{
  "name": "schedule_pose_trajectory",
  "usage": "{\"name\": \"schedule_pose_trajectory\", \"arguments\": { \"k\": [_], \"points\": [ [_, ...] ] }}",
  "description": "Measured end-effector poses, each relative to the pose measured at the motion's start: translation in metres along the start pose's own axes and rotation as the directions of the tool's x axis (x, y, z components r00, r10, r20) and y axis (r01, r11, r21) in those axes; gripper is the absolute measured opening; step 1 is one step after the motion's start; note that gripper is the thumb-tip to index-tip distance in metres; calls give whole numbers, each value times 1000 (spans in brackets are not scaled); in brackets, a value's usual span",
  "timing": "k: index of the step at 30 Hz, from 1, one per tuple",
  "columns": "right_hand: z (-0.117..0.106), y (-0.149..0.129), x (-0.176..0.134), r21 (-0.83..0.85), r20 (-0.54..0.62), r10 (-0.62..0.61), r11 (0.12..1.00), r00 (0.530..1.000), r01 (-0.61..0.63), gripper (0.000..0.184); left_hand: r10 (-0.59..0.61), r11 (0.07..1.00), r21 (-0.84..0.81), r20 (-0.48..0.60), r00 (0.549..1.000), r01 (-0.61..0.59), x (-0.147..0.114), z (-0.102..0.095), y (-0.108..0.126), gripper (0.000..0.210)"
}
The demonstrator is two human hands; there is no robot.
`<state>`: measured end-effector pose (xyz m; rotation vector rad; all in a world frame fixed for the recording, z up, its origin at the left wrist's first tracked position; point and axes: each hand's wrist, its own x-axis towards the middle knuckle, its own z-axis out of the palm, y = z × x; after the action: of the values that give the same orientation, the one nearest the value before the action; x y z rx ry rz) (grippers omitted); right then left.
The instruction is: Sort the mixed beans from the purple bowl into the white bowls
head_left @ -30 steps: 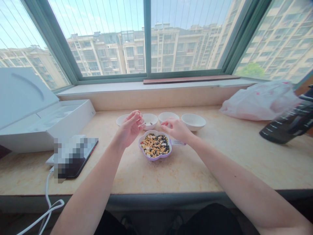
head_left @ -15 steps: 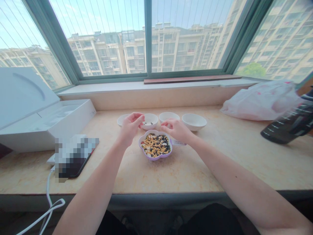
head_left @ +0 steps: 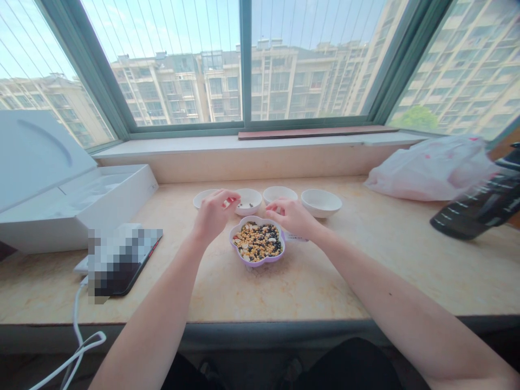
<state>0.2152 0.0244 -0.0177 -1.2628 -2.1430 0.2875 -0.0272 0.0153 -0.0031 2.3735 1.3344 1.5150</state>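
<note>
A purple flower-shaped bowl (head_left: pixel 266 261) full of mixed yellow and black beans and pale flat pieces sits on the counter between my forearms. Behind it stands a row of small white bowls; the second one (head_left: pixel 255 198) from the left holds a few dark beans. My left hand (head_left: pixel 214 214) is by that bowl's left edge, thumb and fingers pinched together. It partly covers the leftmost white bowl (head_left: pixel 199 199). Over the back right rim of the purple bowl, in front of the third white bowl (head_left: pixel 280 193), my right hand (head_left: pixel 291 215) is also pinched. What either pinch holds is too small to see.
At the right end of the row is another white bowl (head_left: pixel 322 202). An open white box (head_left: pixel 117 197) and a phone (head_left: pixel 136 265) with a white cable (head_left: pixel 78 309) lie left. A plastic bag (head_left: pixel 426 170) and a dark bottle (head_left: pixel 467 214) are right. The counter's front edge (head_left: pixel 284 323) is near me.
My left hand has turned slightly, its fingertips staying near the second white bowl. The right hand has hardly moved. The whole view has shifted a little.
</note>
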Motion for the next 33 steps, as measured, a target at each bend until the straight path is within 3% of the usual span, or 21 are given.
{"name": "schedule_pose_trajectory", "arguments": {
  "k": [7,16,25,33],
  "points": [
    [1,1,0,-11,7,-23,1000,1000,23,19,-204,978,35,-52,978,206,4,-4,-6,12],
    [0,-3,-2,9,55,-12,1000,998,12,21,-382,895,228,-52,923,384,8,-6,-40,19],
    [1,-2,-1,5,101,-21,1000,995,21,21,-409,837,403,16,912,369,5,-6,-71,25],
    [0,-2,-1,0,114,-27,1000,993,27,19,-311,874,416,75,948,253,5,-3,-59,28]
  ]
}}
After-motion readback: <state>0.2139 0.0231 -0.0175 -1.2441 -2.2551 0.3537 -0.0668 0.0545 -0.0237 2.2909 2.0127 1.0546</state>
